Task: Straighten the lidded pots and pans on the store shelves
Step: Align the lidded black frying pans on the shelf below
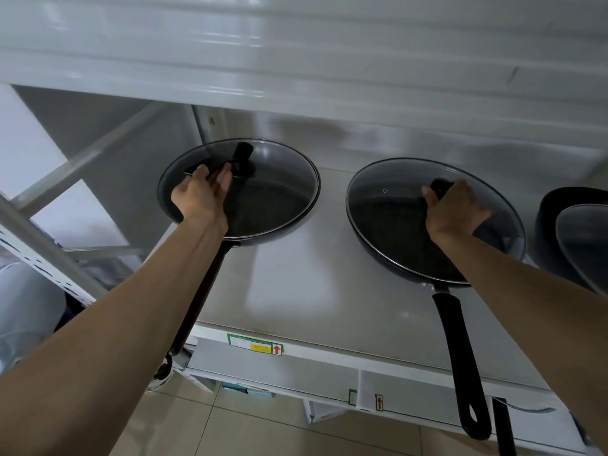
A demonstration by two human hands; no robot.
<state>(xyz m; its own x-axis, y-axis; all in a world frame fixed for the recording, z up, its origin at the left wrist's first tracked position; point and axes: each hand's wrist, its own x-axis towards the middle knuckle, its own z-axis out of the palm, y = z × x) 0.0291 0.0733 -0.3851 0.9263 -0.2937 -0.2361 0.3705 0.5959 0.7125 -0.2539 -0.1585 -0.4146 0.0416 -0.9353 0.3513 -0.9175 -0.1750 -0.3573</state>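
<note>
Two dark frying pans with glass lids rest on a white shelf (296,284). The left pan (273,205) has its lid tilted up at the back, with the black knob (242,153) standing high. My left hand (204,195) lies on that lid just in front of the knob, fingers apart and flat. The right pan (394,232) carries a glass lid that sits tilted, and its black handle (460,363) sticks out past the shelf's front edge. My right hand (457,209) is closed over this lid's black knob (439,187).
A third dark pan with a glass lid (579,238) stands at the right edge. The upper shelf (296,60) hangs low overhead. A slanted white upright (49,268) is at the left. Price labels (255,344) sit on the shelf's front edge, above a tiled floor.
</note>
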